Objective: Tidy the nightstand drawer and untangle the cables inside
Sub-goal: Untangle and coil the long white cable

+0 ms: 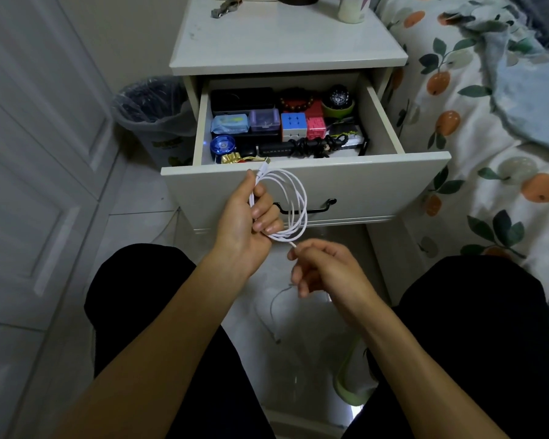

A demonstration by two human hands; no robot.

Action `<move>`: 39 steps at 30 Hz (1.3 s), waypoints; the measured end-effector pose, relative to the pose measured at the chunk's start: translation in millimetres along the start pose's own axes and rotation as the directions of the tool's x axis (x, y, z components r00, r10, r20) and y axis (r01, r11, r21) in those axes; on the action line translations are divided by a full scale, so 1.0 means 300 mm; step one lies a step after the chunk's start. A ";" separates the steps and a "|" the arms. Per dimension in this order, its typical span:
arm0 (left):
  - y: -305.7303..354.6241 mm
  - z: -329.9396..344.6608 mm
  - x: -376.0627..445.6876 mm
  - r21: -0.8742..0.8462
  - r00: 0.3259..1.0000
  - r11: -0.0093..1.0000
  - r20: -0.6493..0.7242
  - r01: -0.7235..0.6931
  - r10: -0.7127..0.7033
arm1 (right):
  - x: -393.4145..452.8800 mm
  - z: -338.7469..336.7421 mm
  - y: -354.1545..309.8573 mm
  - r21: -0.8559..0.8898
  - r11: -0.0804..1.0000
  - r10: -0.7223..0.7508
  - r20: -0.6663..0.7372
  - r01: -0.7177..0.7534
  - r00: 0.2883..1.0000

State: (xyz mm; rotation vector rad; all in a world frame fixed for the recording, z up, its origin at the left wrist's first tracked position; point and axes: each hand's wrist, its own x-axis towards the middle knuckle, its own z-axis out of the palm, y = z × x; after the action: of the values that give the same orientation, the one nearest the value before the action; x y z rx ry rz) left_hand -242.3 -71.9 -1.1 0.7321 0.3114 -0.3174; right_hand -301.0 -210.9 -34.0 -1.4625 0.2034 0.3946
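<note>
1. The thin, smooth white cable point(293, 201) hangs in round loops in front of the drawer face, gathered in your left hand point(244, 223), whose fingers curl around the bundle.
2. Your right hand point(320, 267) pinches the cable's loose end just below the coil, its other fingers loosely bent.
3. The open cream wooden drawer point(301, 182) holds a knotted black cord point(314, 144), a glossy colourful puzzle cube point(293, 125) and a round blue yo-yo point(222, 146).
4. A thin grey wire point(274, 307) lies on the shiny pale floor between your knees.
</note>
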 end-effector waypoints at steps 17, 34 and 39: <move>-0.024 0.005 0.006 0.181 0.953 0.941 0.051 0.285 -0.298 | 0.018 -0.071 -0.034 0.775 0.631 0.278 -0.268 0.035 0.922; -0.075 -0.020 -0.012 0.793 0.990 0.607 0.036 0.056 -0.138 | -0.002 -0.086 -0.028 -0.010 0.995 -0.100 -0.147 0.099 0.984; -0.093 -0.023 -0.015 0.921 0.948 0.259 0.243 -0.292 0.206 | -0.010 -0.075 -0.032 0.010 0.983 -0.183 -0.095 0.185 0.979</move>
State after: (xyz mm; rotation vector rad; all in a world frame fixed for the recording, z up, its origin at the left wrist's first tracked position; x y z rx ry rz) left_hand -258.3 -86.0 -21.0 1.9820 -0.1425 -0.1916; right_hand -297.9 -234.1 -26.3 -1.4691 0.1444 0.1739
